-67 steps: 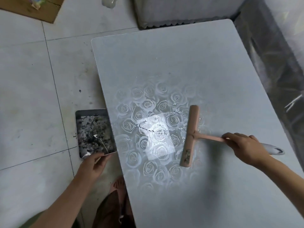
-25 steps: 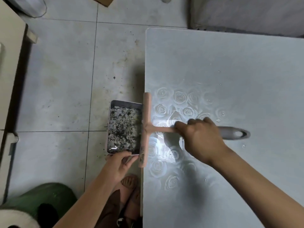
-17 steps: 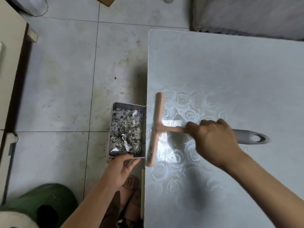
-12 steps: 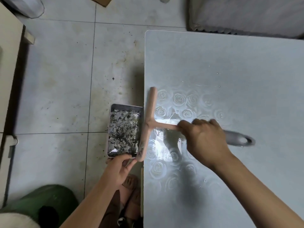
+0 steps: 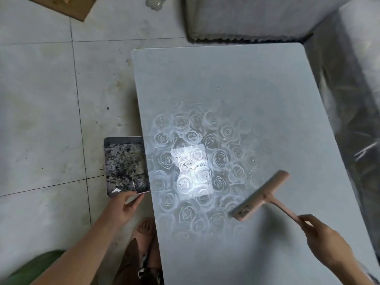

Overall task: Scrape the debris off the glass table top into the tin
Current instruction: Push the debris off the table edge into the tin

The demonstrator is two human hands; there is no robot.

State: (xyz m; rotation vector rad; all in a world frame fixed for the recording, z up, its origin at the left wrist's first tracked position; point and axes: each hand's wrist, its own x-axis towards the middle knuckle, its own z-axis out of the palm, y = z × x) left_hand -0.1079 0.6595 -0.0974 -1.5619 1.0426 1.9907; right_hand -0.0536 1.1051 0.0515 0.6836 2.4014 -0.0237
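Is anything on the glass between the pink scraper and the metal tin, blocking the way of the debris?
Nothing visible does. Between the pink T-shaped plastic scraper and the rectangular metal tin at the table's left edge lie only the rose-patterned glass table top and small dark debris specks.

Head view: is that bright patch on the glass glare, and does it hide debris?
Head view: yes, a rectangular glare patch on the glass table top is overexposed, yet dark specks show inside it; head view, lower right: the scraper looks slightly motion-blurred.
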